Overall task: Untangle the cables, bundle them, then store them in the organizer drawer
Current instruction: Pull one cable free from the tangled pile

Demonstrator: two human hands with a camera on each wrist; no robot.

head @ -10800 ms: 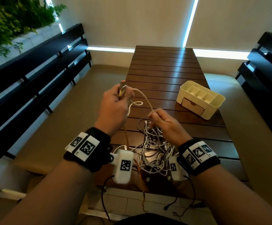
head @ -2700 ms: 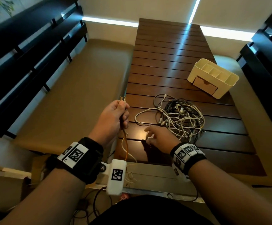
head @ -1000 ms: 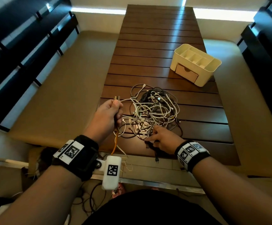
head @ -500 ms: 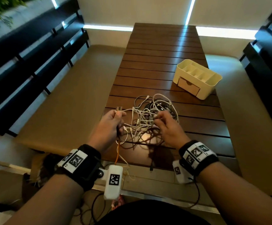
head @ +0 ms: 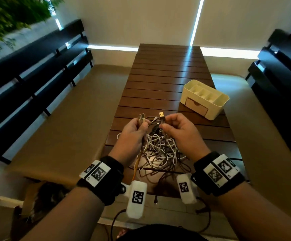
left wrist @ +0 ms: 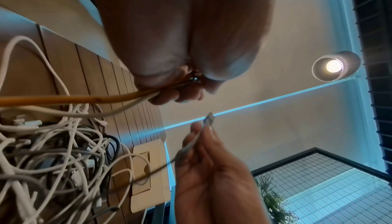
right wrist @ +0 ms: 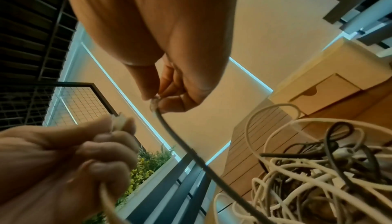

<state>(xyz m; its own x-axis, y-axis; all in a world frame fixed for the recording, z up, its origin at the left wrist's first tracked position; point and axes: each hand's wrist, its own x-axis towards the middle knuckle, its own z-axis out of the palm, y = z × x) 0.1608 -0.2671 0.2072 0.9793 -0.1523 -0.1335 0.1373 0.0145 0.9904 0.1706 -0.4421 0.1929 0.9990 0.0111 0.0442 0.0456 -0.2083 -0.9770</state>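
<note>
A tangle of white, grey and black cables (head: 158, 152) lies on the near end of the slatted wooden table (head: 167, 70). My left hand (head: 136, 129) is raised above it and grips several cable ends (head: 141, 117), among them an orange cable (left wrist: 63, 100) and a white one. My right hand (head: 174, 127) pinches a grey cable just below its USB plug (head: 161, 115), plug pointing up; the grey cable (right wrist: 191, 150) runs down into the tangle. The cream organizer (head: 203, 99) stands at the table's right edge, its drawer (head: 196, 106) closed.
Tan cushioned benches (head: 68, 119) flank the table on both sides, with dark slatted backrests (head: 28, 70). A plant (head: 11, 13) sits beyond the left backrest. A black plug (head: 156, 200) dangles over the table's near edge.
My right hand has risen out of the tangle with a USB plug pinched in its fingers. My left hand has also lifted, still holding its cable ends. The camera has tilted up.
</note>
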